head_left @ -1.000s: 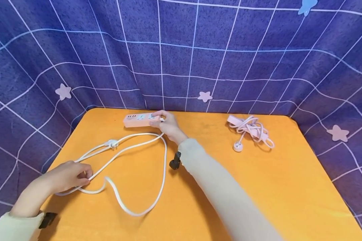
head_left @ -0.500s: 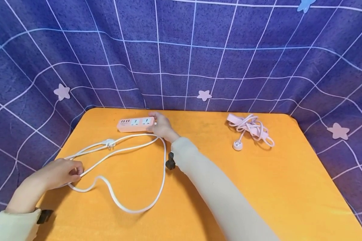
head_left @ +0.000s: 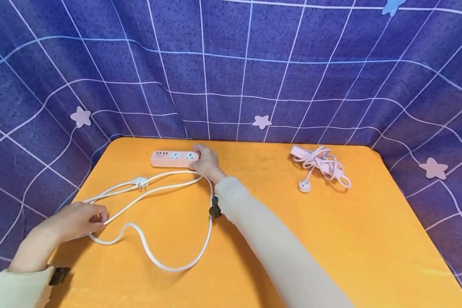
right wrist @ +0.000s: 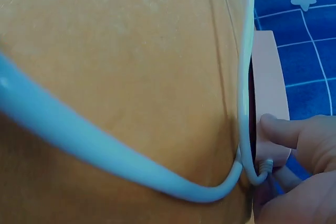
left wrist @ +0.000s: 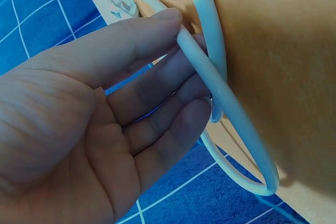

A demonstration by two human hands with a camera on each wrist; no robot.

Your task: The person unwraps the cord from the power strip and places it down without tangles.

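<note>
A pink power strip (head_left: 165, 161) with white sockets lies near the table's back edge, left of centre. My right hand (head_left: 207, 161) grips its right end; in the right wrist view the thumb (right wrist: 281, 129) presses its side, beside the cord's exit. The strip's white cord (head_left: 173, 269) spreads in loose loops toward the left. At the left side of the table my left hand (head_left: 82, 220) pinches the cord between thumb and fingertips, as the left wrist view shows the cord (left wrist: 202, 61) there. The cord's white plug (head_left: 140, 182) rests between the hands.
On the right stands a second pink power strip (head_left: 300, 152) wrapped in its own cord, its round plug (head_left: 304, 186) in front of it. An orange cloth (head_left: 350, 248) covers the table. A blue gridded curtain (head_left: 231, 77) hangs close behind and at both sides.
My right hand has shifted the power strip slightly left and set its sockets facing more upward. My left hand has moved a little left with the cord. The last half second shows almost no motion.
</note>
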